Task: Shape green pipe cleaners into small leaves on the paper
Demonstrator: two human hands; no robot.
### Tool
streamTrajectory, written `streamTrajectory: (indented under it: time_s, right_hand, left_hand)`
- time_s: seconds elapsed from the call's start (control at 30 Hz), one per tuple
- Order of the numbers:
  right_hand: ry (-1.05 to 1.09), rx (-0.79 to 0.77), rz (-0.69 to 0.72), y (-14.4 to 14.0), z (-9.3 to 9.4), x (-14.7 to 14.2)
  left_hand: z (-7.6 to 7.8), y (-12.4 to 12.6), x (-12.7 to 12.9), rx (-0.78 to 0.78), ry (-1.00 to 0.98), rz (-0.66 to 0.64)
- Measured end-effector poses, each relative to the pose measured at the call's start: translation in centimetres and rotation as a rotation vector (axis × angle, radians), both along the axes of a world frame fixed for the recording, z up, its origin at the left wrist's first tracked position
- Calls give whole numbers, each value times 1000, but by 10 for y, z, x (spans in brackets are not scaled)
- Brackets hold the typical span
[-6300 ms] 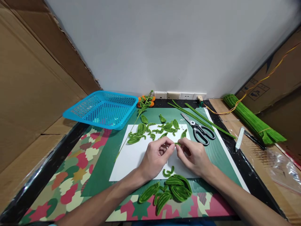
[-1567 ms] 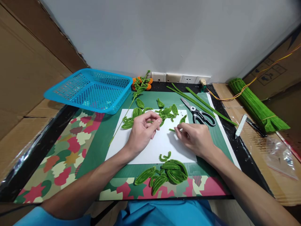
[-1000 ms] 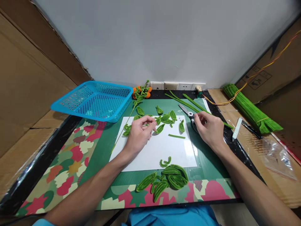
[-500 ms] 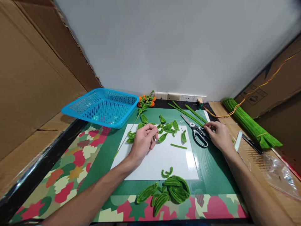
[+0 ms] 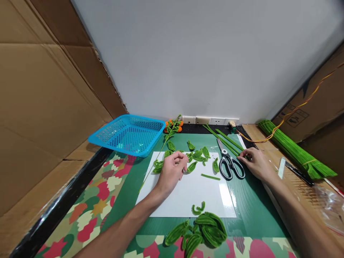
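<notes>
Over the upper part of the white paper [image 5: 185, 197], my left hand [image 5: 173, 170] is closed with its fingers curled; whatever they may hold is hidden. My right hand [image 5: 254, 161] lies low over the mat on the right, fingertips pinched at the near ends of long green pipe cleaners [image 5: 224, 139]. Open-bladed scissors [image 5: 228, 163] with black-and-grey handles rest just left of it. Several fuzzy green leaves [image 5: 198, 155] are scattered beyond my left hand. A short green pipe cleaner piece [image 5: 210, 177] lies on the paper. Larger green leaves [image 5: 211, 229] are heaped at the near edge.
A blue perforated basket [image 5: 126, 139] stands at the back left, beside an orange flower stem [image 5: 173, 129]. A thick bundle of green pipe cleaners [image 5: 295, 148] lies far right, near a black-handled tool [image 5: 299, 173]. Cardboard [image 5: 53, 100] rises on the left; sockets [image 5: 204, 120] line the wall.
My right hand has shifted clear of the scissors, showing both handle loops, and is at the pipe cleaners' ends. My left hand keeps nearly the same place over the paper. The view has tilted slightly.
</notes>
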State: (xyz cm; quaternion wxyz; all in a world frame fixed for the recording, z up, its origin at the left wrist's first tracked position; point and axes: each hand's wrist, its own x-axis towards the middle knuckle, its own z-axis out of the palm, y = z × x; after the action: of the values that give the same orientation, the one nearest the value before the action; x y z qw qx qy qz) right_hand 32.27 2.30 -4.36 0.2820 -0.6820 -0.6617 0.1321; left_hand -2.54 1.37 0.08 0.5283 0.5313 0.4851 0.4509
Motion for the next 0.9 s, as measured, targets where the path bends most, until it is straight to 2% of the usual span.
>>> streamTrajectory:
  time_s: [0.1,0.17,0.2,0.33,0.43,0.63,0.77,0.9]
  right_hand:
    - [12,130,-48,-1,0,-8]
    - [104,209,-93,-2,3,-14]
    - [203,243,-113,-2,6,-16]
    - [327,343,-169,-3,20,-25]
    - [442,399,-159,-4,30,-32]
    - [798,326,24,-6,39,-47]
    - [1065,277,84,-6,39,-53]
    - [1230,257,96,-11,43,-52]
  left_hand:
    - [-1,-1,-1,15,45,-1]
    - [-2,-1,-3,10,90,12]
    - [-3,0,-4,9,112,22]
    - [-8,8,-10,-1,209,70]
    - [-9,13,-12,-3,268,81]
    - [-4,14,-9,-14,328,64]
    - [-4,17,-13,-21,224,126]
    - [-2,17,-14,-51,102,142]
